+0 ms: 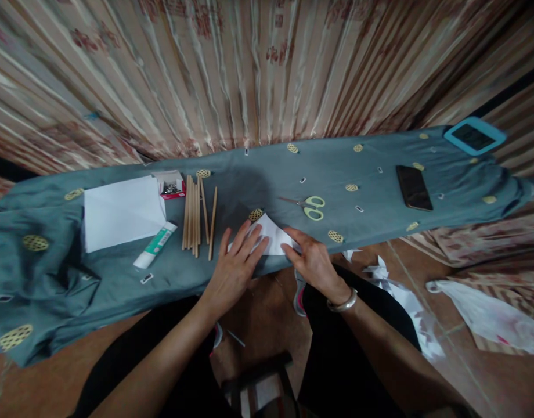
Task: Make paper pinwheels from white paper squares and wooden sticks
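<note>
Folded white paper (pixel 272 234), triangular, lying at the near edge of the grey-blue cloth-covered table (pixel 249 180); the left hand (pixel 234 267) lies flat on its left part with fingers spread, the right hand (pixel 309 258) presses fingertips down on its right corner, neither hand gripping anything. To the left: a row of wooden sticks (pixel 197 216), a glue tube (pixel 155 245), a stack of white sheets (pixel 121 212) and a small box of clips (pixel 171 184). To the right: green-handled scissors (pixel 308 206), a dark phone (pixel 414 187) and a blue-cased device (pixel 475 136) at the far end.
</note>
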Motion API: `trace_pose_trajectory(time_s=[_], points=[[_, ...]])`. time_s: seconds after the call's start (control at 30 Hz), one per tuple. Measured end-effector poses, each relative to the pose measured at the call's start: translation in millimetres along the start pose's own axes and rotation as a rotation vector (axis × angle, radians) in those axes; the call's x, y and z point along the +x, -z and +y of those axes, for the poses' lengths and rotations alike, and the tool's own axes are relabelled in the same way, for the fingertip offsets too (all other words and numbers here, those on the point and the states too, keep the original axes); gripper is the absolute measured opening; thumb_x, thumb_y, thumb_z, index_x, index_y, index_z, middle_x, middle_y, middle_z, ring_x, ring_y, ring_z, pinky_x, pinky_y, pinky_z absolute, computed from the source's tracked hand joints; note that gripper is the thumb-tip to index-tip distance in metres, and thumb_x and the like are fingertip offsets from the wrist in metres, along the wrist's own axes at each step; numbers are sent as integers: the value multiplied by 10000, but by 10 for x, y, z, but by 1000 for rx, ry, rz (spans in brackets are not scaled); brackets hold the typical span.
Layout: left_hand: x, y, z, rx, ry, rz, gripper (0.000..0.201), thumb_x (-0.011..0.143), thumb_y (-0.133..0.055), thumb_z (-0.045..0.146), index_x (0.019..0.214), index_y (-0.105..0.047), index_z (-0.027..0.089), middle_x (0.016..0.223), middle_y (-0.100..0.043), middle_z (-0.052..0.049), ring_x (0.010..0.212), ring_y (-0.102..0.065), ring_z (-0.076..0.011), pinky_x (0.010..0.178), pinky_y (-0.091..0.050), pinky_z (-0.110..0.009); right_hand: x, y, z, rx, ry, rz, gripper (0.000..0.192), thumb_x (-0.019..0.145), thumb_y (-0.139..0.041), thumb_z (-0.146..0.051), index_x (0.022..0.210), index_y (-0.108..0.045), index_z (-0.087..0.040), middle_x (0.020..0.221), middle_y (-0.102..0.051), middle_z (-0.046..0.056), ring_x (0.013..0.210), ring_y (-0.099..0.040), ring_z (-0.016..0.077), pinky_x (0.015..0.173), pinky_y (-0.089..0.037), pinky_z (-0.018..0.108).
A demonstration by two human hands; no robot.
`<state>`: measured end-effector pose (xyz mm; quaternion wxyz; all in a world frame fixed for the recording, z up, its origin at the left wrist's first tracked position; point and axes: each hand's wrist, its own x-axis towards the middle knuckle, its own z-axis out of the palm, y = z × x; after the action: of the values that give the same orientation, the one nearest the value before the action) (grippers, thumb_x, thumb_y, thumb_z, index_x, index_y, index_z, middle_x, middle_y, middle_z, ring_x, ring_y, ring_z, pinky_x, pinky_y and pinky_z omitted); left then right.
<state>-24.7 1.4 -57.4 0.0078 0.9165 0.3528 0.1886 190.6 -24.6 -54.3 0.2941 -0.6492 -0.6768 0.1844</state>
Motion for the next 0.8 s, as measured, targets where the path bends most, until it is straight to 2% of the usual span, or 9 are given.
trace_pose_trajectory(time_s=[0.17,0.4,0.53,0.63,0.67,0.7,0.73,0.77,0.8], points=[[22,-109,-21,-79,11,-31,477,934,-426,114,1409,-429,162,1501,-428,-157,1459,-260,-304,1118,-342,-549,23,31,-35,3,0,10,308,913,-544,-340,1138,-661,-166,1056,-736,108,935,-695,243,883,-525,365],[-6,-194,-43,-113,13,-76,422,951,-429,169,1368,-493,177,1454,-495,-141,1420,-343,-311,1107,-344,-577,175,54,-65,0,-139,-12,197,892,-575,-363,817,-677,-212,739,-719,12,669,-663,164,638,-452,254],[190,-52,-22,-139,23,-92,386,950,-452,189,1328,-531,160,1436,-514,-146,1392,-387,-319,1126,-290,-615,247,54,-71,-50,-192,-57,187,863,-593,-323,727,-649,-207,642,-665,-12,602,-620,142,591,-387,241],[324,107,-5,-237,41,0,363,959,-447,210,1306,-546,176,1377,-569,-135,1346,-451,-298,1119,-320,-602,265,59,-92,-93,-206,-88,180,857,-575,-286,708,-634,-205,612,-634,-19,567,-583,129,583,-355,240],[223,110,20,-313,36,65,357,963,-441,214,1302,-550,198,1335,-601,-118,1308,-493,-272,1096,-384,-552,268,60,-100,-106,-208,-101,177,856,-569,-276,706,-630,-205,607,-627,-20,557,-571,127,577,-345,242],[-6,72,66,-406,64,96,368,962,-447,215,1318,-541,216,1321,-608,-110,1272,-524,-253,1066,-436,-505,270,61,-107,-121,-205,-112,175,857,-563,-270,706,-625,-206,606,-624,-19,553,-563,127,573,-337,244],[-376,-9,144,-488,112,83,388,957,-455,211,1336,-532,241,1317,-608,-101,1242,-546,-251,1040,-467,-484,273,61,-112,-139,-198,-118,173,857,-558,-267,708,-622,-208,611,-625,-15,556,-561,130,572,-331,247],[-884,-121,260,-552,138,57,375,952,-469,228,1314,-554,276,1285,-625,-85,1196,-576,-253,1004,-495,-468,276,60,-116,-159,-191,-121,171,858,-554,-266,711,-621,-209,619,-629,-10,565,-564,134,575,-329,250],[-1500,-247,412,-598,177,48,356,955,-471,256,1294,-568,309,1291,-617,-74,1185,-578,-249,987,-507,-450,279,58,-119,-179,-185,-121,168,858,-551,-265,716,-622,-209,630,-636,-4,578,-570,140,581,-331,253]])
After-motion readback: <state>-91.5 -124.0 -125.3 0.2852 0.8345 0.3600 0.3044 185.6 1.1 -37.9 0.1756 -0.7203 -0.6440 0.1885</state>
